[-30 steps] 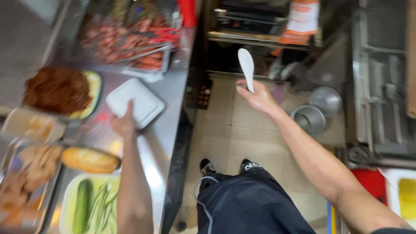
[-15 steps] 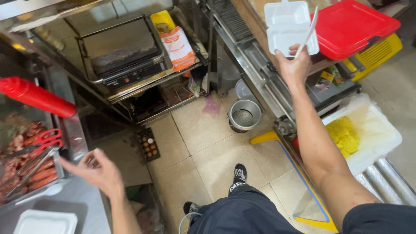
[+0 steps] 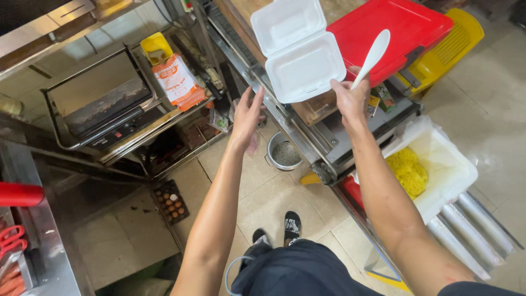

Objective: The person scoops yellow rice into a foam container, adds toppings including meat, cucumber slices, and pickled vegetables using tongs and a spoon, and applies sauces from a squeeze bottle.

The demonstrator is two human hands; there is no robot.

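An open white foam clamshell box lies on the wooden counter edge ahead of me. My right hand grips a white plastic spoon, its bowl pointing up over the red lid, and sits at the box's right front corner. My left hand is spread open with nothing in it, just left of and below the box, not clearly touching it.
A red lid and a yellow crate lie behind the box. A white tub with yellow noodles stands at the right. A metal pot sits on the tiled floor. A grill press and an egg tray are at the left.
My view has turned from the food counter to the opposite bench. My right hand with the spoon came down beside the foam box, and my left hand swung across toward the box.
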